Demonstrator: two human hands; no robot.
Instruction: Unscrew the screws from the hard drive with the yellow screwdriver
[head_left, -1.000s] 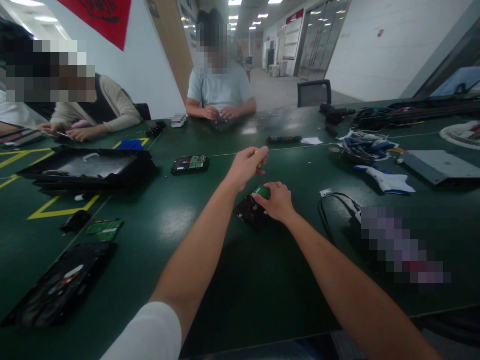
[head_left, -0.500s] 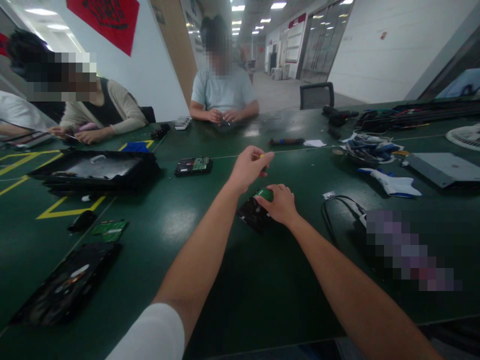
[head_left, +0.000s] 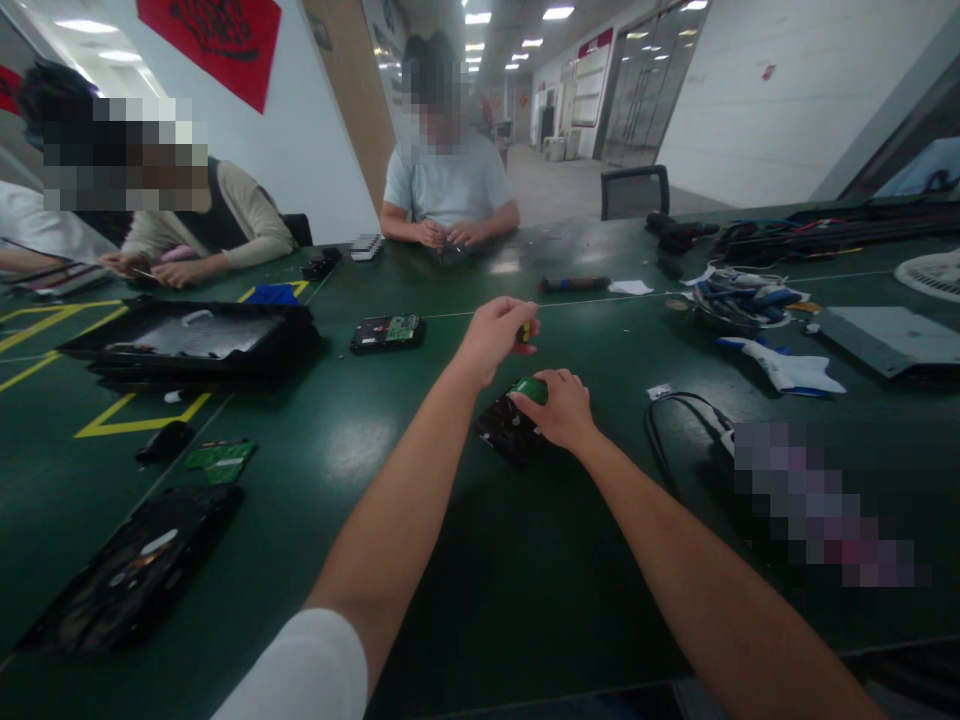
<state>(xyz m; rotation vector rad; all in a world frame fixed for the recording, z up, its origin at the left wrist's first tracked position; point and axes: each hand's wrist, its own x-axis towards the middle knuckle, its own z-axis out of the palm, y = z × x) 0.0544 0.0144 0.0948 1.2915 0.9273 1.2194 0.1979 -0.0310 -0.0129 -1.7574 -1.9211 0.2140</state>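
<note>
My left hand [head_left: 501, 335] is closed around a yellow-and-black screwdriver [head_left: 524, 331]. Only a bit of its handle shows between the fingers; I cannot make out its shaft or tip. Just below, a black hard drive [head_left: 504, 425] with a green circuit board [head_left: 532, 388] lies tilted toward me on the table. My right hand [head_left: 561, 408] grips its right side, thumb on the near face and fingers over the far edge. The fingers hide part of the board. My left hand is above the drive's far end.
Another hard drive [head_left: 386, 333] lies farther off. On the left are black trays [head_left: 187, 340], a loose circuit board [head_left: 222, 460] and a large dark drive [head_left: 127, 570]. To the right are a cable [head_left: 660, 440], gloves [head_left: 787, 365] and a metal box [head_left: 892, 335]. People sit opposite and left.
My left hand has tilted and shifted slightly left and down, so more of the yellow-and-black handle shows. My right hand and the hard drive stay in place.
</note>
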